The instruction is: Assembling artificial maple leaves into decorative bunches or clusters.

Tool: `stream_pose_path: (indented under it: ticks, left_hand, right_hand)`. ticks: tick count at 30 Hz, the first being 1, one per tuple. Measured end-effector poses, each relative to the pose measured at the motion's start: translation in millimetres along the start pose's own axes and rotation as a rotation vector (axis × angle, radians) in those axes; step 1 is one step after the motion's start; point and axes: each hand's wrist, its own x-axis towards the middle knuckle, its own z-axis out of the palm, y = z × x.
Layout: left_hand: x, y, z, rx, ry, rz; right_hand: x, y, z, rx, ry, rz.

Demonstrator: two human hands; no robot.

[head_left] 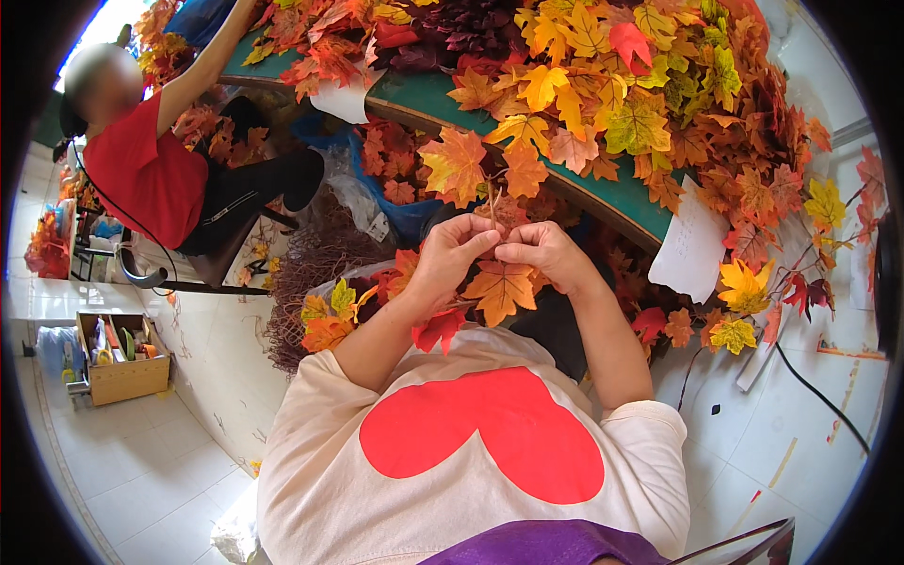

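In front of my chest, both hands work close together on an artificial maple leaf branch (455,167) with orange leaves and a thin brown stem. My left hand (452,252) is closed, thumb and fingers pinching the stem. My right hand (548,252) is also closed in a pinch at the same stem, its fingertips almost touching the left ones. Orange leaves stand above the hands, and another orange leaf (500,291) hangs just below them. A red leaf (440,330) and a few yellow-green ones lie near my left forearm. What exactly sits between the fingertips is too small to make out.
A green table (603,193) bears heaped artificial leaves (650,85). White paper (690,247) hangs over its edge. Brown bare stems (315,268) are bundled at my left, near a blue bag (400,212). A person in red (151,174) sits far left, beyond a wooden box (127,363).
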Motion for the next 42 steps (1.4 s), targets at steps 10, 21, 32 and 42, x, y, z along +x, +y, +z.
stream_pose_path:
  ticks: [10, 21, 32, 42]
  left_hand:
    - [11.2, -4.7, -11.9, -0.208, -0.051, -0.279]
    - [2.0, -2.1, -5.1, -0.166, -0.016, -0.215]
    - [-0.8, 12.9, -3.8, -0.305, 0.126, -0.18]
    - [-0.5, 12.5, 9.2, -0.445, -0.041, -0.263]
  right_hand:
    - [10.2, 2.0, -7.9, 0.366, -0.15, 0.163]
    - [-0.3, 5.8, 6.9, 0.118, -0.073, 0.033]
    - [-37.2, -28.1, 6.6, -0.165, -0.017, -0.12]
    - [-25.3, -185.2, -135.7, 0.562, 0.592, -0.952]
